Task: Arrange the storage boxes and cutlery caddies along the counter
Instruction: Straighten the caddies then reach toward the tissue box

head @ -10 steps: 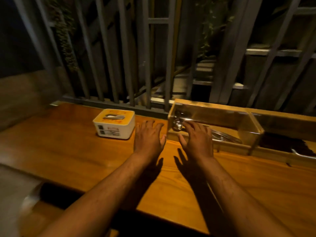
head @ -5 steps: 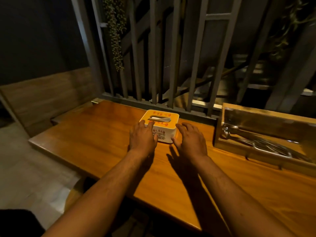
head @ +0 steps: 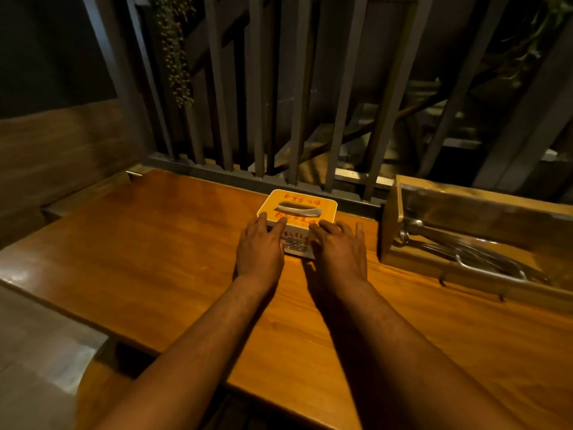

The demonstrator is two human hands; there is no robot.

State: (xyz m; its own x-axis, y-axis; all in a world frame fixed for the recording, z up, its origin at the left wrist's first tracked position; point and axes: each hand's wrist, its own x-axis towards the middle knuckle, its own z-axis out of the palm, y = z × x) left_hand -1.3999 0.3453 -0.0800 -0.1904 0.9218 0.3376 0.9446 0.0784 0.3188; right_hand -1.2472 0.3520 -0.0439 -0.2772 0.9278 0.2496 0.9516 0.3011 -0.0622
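Observation:
A small white box with an orange lid (head: 298, 208), slotted on top with a tissue showing, stands near the back edge of the wooden counter (head: 148, 262). My left hand (head: 260, 247) lies flat at its near left corner, fingertips touching the lid edge. My right hand (head: 338, 252) lies flat at its near right corner, fingers spread and touching the box. Neither hand wraps around it. To the right sits a long wooden cutlery caddy (head: 391, 234) with metal cutlery (head: 465, 251) lying inside.
A grey slatted railing (head: 257, 88) runs right behind the counter's back edge. A hanging plant (head: 173, 54) droops at the upper left. The counter ends on the left, with a wooden bench back (head: 62, 150) and grey floor (head: 31, 352) beyond.
My view and both hands have swung left from the cutlery caddy to the white box. The hands reached forward and now touch its near corners.

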